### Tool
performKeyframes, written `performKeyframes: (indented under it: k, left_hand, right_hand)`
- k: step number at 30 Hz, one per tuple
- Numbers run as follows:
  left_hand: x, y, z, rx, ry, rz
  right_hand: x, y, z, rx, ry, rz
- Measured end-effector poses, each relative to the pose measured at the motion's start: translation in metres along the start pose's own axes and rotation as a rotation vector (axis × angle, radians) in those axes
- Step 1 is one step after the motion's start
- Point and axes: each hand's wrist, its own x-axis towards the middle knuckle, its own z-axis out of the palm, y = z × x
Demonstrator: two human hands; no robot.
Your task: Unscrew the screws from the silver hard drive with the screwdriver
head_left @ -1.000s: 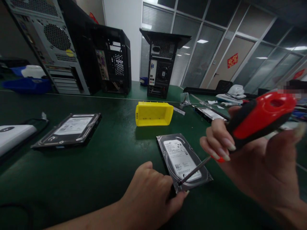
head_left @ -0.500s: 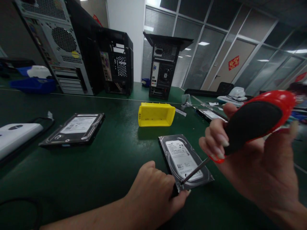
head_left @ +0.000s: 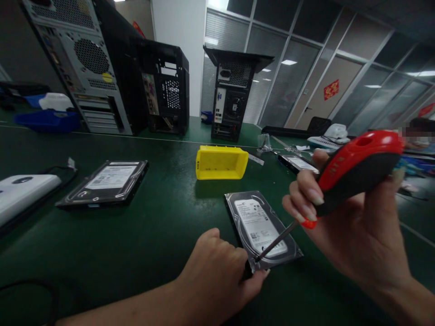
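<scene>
A hard drive (head_left: 260, 222) with a white label lies on the green table, right of centre. My left hand (head_left: 219, 271) is closed on its near left corner, thumb along the near edge. In my right hand (head_left: 353, 235) is a red and black screwdriver (head_left: 360, 170), its handle between fingers and thumb. The shaft slants down to the left, and its tip meets the drive's near left corner, close to my left fingers. A yellow bin (head_left: 222, 164) stands beyond the drive, its open side facing me.
Another hard drive (head_left: 107, 183) lies at the left, beside a white device (head_left: 25, 194) with a cable. A third drive (head_left: 297, 163) is behind my right hand. Computer cases (head_left: 231, 95) stand along the back. Part of a person (head_left: 421, 129) shows at the far right.
The screwdriver handle has turned, showing more red on its upper side, and my right hand has shifted slightly left. My left hand and the drive have stayed put.
</scene>
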Motion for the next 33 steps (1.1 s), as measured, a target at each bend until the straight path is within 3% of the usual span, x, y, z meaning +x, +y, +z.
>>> performKeyframes:
  k: [6, 13, 24, 33]
  left_hand:
    - [-0.0019, 0.0012, -0.0018, -0.007, -0.013, -0.011]
    - [-0.0021, 0.0003, -0.0031, -0.003, -0.028, 0.002]
    - [-0.0006, 0.0011, -0.0044, -0.018, -0.038, -0.008]
    - [-0.0026, 0.0001, -0.0038, -0.003, -0.032, -0.001]
  right_hand:
    - [0.0000, -0.0003, -0.0030, 0.007, -0.051, 0.004]
    - [-0.0020, -0.0034, -0.0034, -0.028, 0.032, 0.019]
    - [-0.0059, -0.0017, -0.0033, 0.041, -0.066, 0.017]
    - [-0.0030, -0.0023, -0.0029, -0.043, 0.064, 0.034]
